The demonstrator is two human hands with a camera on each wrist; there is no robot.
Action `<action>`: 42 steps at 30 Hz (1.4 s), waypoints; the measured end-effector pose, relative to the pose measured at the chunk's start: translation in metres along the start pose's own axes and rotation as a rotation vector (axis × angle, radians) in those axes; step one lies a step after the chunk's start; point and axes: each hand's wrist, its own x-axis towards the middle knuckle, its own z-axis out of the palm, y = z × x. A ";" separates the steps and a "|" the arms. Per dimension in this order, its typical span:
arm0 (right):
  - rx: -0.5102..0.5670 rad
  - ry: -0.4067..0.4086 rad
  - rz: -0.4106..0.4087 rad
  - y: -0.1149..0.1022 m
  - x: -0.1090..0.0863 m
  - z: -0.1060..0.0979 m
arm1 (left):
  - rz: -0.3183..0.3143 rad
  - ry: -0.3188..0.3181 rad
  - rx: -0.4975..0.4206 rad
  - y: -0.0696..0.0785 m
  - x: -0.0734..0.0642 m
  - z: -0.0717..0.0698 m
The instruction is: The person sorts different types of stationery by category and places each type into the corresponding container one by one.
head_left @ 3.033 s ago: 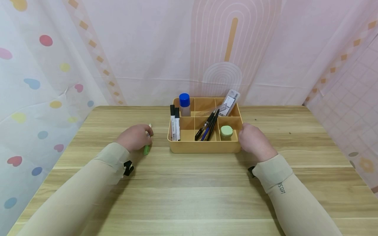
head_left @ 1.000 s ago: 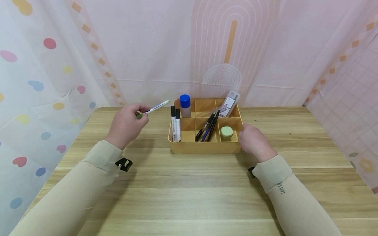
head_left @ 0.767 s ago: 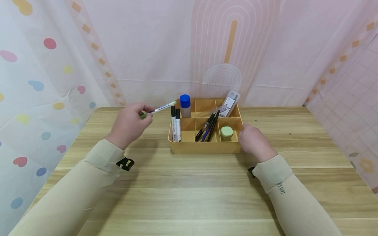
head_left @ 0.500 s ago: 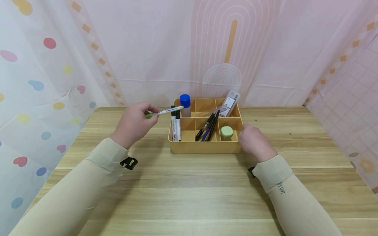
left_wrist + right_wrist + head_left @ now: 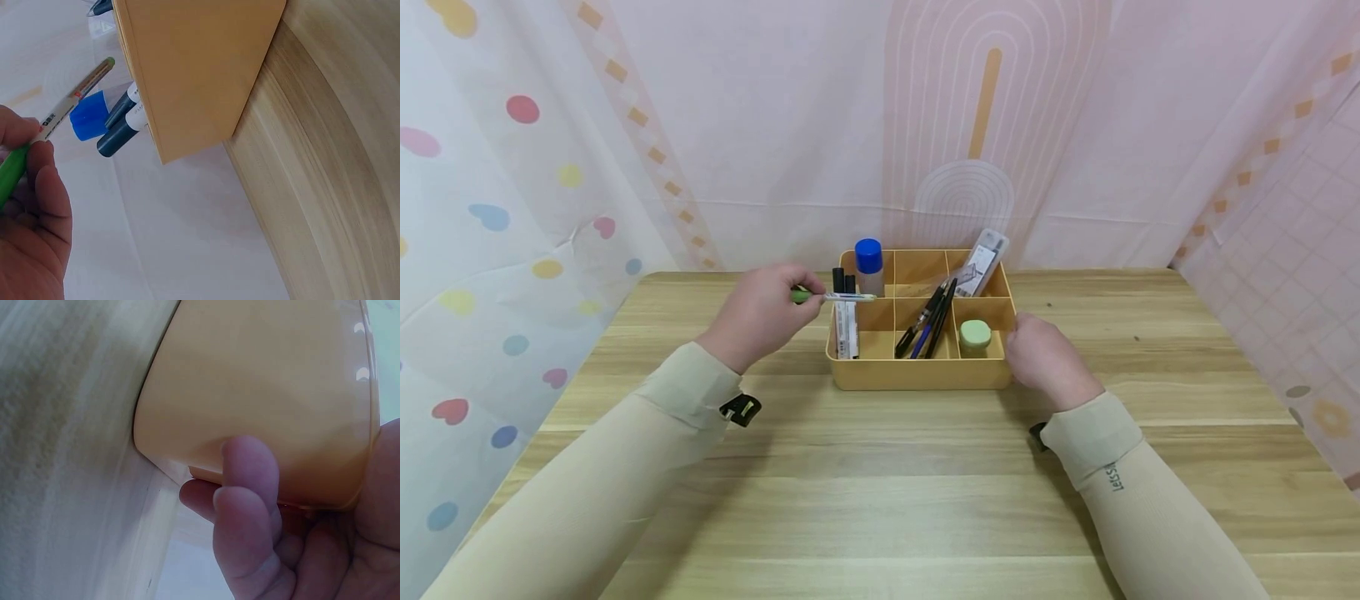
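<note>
My left hand (image 5: 767,315) pinches a slim pen (image 5: 848,297) between thumb and fingers. The pen has a green end in the hand and a pale printed barrel with a greenish tip (image 5: 110,61). It lies nearly level in the head view, its tip overlapping the left side of a yellow desk organizer (image 5: 917,375). Two black-capped markers (image 5: 846,325) stand in the front left compartment, just under the pen. At the organizer's right end, my right hand (image 5: 1048,354) grips the side wall, with curled fingers (image 5: 247,519) against the outside and the thumb by the rim.
Behind the markers stands a blue-capped bottle (image 5: 868,258). Several pens (image 5: 931,321) lean in the front middle compartment, and a pale green rounded item (image 5: 975,334) sits front right. A clear case (image 5: 985,262) leans at the back right. A curtain (image 5: 775,125) hangs behind the table (image 5: 880,500).
My left hand has lifted the pen off the table and carried it right, to above the organizer's left side. The pen has turned to lie nearly level. The right hand has stayed put.
</note>
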 end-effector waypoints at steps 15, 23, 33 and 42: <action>-0.005 0.002 0.006 -0.001 0.000 -0.001 | -0.038 -0.142 -0.005 0.005 0.010 0.008; -0.011 0.003 0.014 -0.003 -0.001 -0.002 | -0.003 -0.155 0.018 0.005 0.015 0.014; -0.008 0.009 0.007 -0.002 -0.001 -0.001 | -0.027 -0.190 0.024 0.006 0.019 0.017; 0.002 0.009 0.012 -0.001 0.000 -0.001 | -0.033 -0.207 0.029 0.007 0.021 0.021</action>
